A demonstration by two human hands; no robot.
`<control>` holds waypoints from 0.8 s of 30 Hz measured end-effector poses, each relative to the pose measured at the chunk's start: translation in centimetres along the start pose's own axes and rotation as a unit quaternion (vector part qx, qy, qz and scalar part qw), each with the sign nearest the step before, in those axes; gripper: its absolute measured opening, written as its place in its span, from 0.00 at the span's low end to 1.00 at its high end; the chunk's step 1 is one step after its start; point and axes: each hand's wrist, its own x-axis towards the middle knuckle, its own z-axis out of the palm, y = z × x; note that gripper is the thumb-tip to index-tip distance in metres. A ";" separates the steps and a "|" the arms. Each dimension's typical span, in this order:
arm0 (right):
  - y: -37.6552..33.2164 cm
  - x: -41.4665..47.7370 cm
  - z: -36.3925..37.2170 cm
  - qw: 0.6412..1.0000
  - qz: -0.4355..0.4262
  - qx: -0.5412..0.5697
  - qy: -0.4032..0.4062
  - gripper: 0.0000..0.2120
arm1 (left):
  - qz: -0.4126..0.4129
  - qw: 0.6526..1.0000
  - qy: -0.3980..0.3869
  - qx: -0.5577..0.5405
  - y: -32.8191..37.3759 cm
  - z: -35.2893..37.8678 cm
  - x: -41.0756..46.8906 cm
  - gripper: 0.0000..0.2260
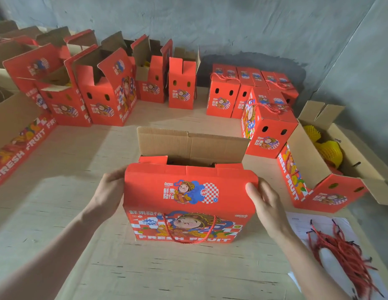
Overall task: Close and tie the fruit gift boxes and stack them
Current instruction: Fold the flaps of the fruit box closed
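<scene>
A red fruit gift box (186, 221) printed FRESH FRUIT stands in front of me on the wooden table (80, 213). Its near top flap (188, 187) is folded over towards me; the far flap (188, 146) stands upright, showing brown cardboard. A red rope handle (188, 237) hangs on the box's front. My left hand (108, 191) grips the near flap's left edge. My right hand (264, 202) holds its right edge, thumb on the red face. Closed, rope-tied boxes (266, 128) stand grouped at the back right.
Several open red boxes (106, 92) line the back and left. At the right an open box (318, 167) holds fruit in yellow foam nets (327, 148). A bundle of red ropes (344, 254) lies on white paper at the near right. A grey wall rises behind.
</scene>
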 end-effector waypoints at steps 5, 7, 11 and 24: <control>0.2 0.1 1.0 0.999 -0.029 -0.027 0.034 0.20 | 0.011 0.995 -0.039 -0.088 0.2 0.2 -0.6 0.16; 0.4 0.2 1.2 0.996 -0.036 -0.061 0.047 0.15 | 0.036 0.996 -0.031 -0.080 0.0 0.9 -1.0 0.13; 0.6 0.5 2.1 0.991 -0.044 -0.078 0.103 0.08 | 0.051 0.995 0.036 -0.071 -0.7 1.7 -1.2 0.15; 0.8 1.7 3.3 0.982 -0.013 -0.083 0.168 0.08 | 0.003 0.991 0.125 -0.053 -1.7 1.7 -0.3 0.13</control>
